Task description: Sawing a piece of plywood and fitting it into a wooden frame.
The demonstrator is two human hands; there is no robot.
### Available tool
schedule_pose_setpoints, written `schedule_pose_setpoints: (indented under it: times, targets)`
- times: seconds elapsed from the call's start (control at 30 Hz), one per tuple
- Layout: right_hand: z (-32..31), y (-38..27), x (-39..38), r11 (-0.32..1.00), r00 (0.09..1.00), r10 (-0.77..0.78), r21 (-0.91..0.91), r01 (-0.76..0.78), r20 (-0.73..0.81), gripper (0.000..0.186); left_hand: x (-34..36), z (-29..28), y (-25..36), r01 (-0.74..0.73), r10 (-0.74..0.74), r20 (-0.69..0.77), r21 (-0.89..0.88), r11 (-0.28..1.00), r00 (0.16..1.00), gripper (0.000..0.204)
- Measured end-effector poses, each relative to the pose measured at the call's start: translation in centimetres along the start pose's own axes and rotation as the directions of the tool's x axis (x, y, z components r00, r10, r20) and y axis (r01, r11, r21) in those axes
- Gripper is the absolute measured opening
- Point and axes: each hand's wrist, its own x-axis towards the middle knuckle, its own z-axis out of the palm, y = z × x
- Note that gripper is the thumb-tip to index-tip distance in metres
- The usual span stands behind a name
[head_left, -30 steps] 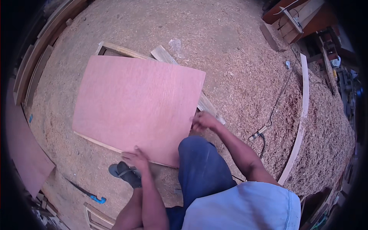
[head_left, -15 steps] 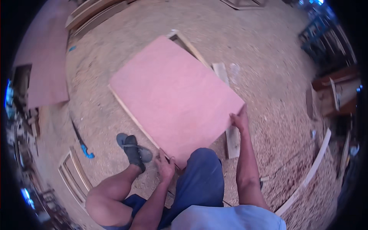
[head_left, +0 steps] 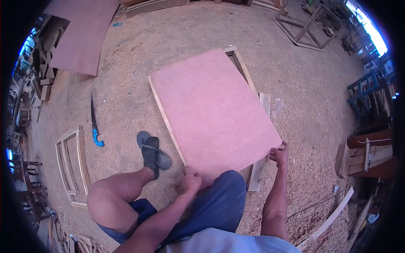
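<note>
A pink plywood panel [head_left: 215, 118] lies over a wooden frame [head_left: 242, 67], whose pale bars show along the panel's left edge and past its far right edge. At the panel's near left corner, beside my knee, my left hand [head_left: 192, 180] is closed with its fingers curled at the edge. My right hand [head_left: 279, 154] pinches the near right corner between thumb and fingers. Beneath the panel's right side, a pale board [head_left: 256, 175] sticks out on the ground. The panel hides most of the frame.
A handsaw with a blue handle [head_left: 97, 138] lies left of my sandalled foot [head_left: 151, 154]. Near it is a small wooden frame [head_left: 72, 166]. Another large pink sheet [head_left: 82, 40] is at the far left. Wood shavings cover the floor [head_left: 312, 126]; a curved strip [head_left: 331, 217] lies at right.
My view has shifted, so the surroundings sit differently. The panel lies more squarely over the frame's left bar. My left hand has closed at the near left corner; my right hand still holds its corner.
</note>
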Motion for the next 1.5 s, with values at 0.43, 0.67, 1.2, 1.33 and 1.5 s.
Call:
schedule_pose_setpoints:
  times: [0.43,0.67,1.2,1.33,1.5]
  targets:
    - [-3.4,1.5,-1.0,0.999,0.994,-0.01,0.03,0.014,-0.109,0.098,2.4,1.7,-3.6,0.034,0.041,0.31,-0.232,0.972,0.95,0.047]
    - [-1.7,0.6,-1.8,0.996,0.991,0.04,0.083,-0.03,-0.125,0.108,5.6,-2.0,-1.1,0.08,-0.023,0.401,-0.124,0.989,0.916,0.051]
    - [-2.2,0.0,-1.8,0.975,0.997,0.056,0.216,-0.043,-0.055,0.109,8.9,-3.0,1.7,0.151,-0.125,0.129,-0.212,0.966,0.984,0.045]
    - [-1.6,-1.1,-1.7,0.987,0.998,0.028,0.157,-0.021,-0.047,0.106,10.2,-1.2,-0.5,0.15,-0.121,0.128,-0.244,0.958,0.984,0.041]
    - [-2.3,0.6,-1.2,0.992,1.0,-0.009,0.128,0.012,-0.025,0.107,12.8,-1.7,-1.5,0.121,-0.058,0.259,-0.234,0.965,0.964,0.034]
